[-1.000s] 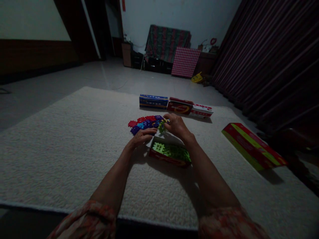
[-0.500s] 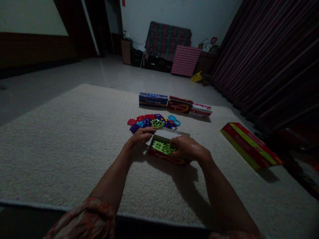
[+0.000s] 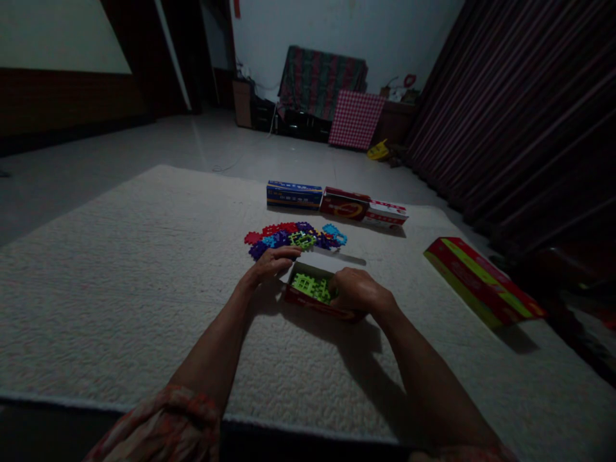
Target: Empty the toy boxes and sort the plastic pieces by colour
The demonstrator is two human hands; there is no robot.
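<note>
An open dark red cardboard box (image 3: 308,299) sits on the mat in front of me, its pale lid flap (image 3: 323,260) raised at the back. Lime-green toothed plastic building pieces (image 3: 307,284) lie inside it. My left hand (image 3: 272,263) is at the box's back left corner, fingers along the flap and thumb near its inner side, gripping there. Into the right half of the box dips my right hand (image 3: 359,290), fingers bent and closed among the green pieces; its fingertips are hidden. Just behind the box lies a pile of red, purple, blue and green toothed pieces (image 3: 276,239).
Beyond the pile, a blue box (image 3: 294,195), a dark red box (image 3: 344,204) and a white-and-red box (image 3: 386,214) stand in a row. A long red-and-yellow box (image 3: 481,280) is at the right. Everything rests on a cream mat (image 3: 120,282).
My right hand has shifted slightly left and stays in the box among the green pieces. My left hand keeps its place at the corner. The whole view has shifted slightly.
</note>
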